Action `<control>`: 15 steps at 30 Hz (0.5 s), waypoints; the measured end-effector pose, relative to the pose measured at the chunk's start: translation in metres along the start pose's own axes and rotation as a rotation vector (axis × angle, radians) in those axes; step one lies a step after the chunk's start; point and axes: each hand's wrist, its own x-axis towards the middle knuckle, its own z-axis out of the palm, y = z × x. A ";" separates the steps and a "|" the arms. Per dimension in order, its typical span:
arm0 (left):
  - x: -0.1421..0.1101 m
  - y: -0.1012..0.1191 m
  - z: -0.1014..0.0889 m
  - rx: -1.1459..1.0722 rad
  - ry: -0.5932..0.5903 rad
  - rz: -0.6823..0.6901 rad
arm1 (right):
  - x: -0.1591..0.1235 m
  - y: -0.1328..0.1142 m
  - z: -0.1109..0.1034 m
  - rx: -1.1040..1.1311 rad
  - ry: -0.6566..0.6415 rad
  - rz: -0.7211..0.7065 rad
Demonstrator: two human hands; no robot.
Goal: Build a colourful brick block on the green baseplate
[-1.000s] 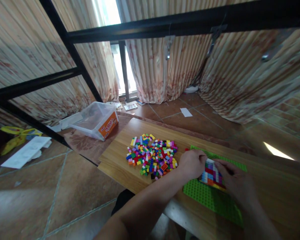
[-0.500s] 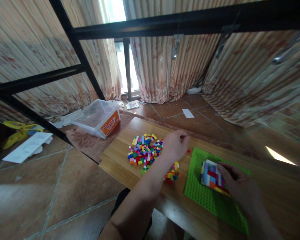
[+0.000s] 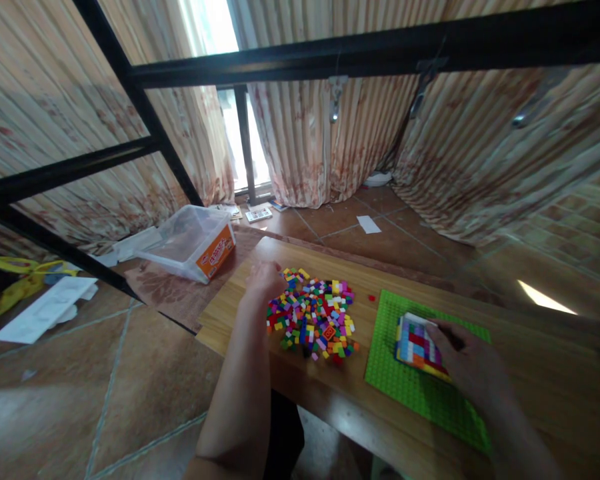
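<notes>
My left hand (image 3: pixel 267 280) is over the far left edge of a loose pile of small coloured building bricks (image 3: pixel 313 310). Its fingers are bent and blurred, and their tips are mostly hidden, so whether anything is between them does not show. On the right, my right hand (image 3: pixel 467 357) has its thumb and fingers closed around the right side of a block built of multicoloured bricks (image 3: pixel 420 345). That block has red, blue, purple and orange pieces on top. It rests on, or just over, a green studded baseplate (image 3: pixel 380 370).
A single red brick (image 3: pixel 372 298) lies between pile and baseplate on the wooden table (image 3: pixel 325 393). Beyond the table's left end stands a clear plastic bin (image 3: pixel 180 247) with an orange label. A black metal frame (image 3: pixel 280 63) crosses in front of the curtains (image 3: pixel 300 147).
My left hand has swung left from the right side of the pile to its far left edge, uncovering more bricks. My right hand stays at the brick block. The view has shifted slightly.
</notes>
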 end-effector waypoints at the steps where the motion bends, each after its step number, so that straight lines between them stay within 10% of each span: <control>1: 0.001 -0.001 0.000 0.009 -0.005 0.000 | 0.000 0.001 0.000 -0.001 0.004 -0.008; 15: 0.005 0.001 -0.003 0.042 -0.004 -0.044 | -0.003 -0.009 0.001 0.084 0.053 -0.040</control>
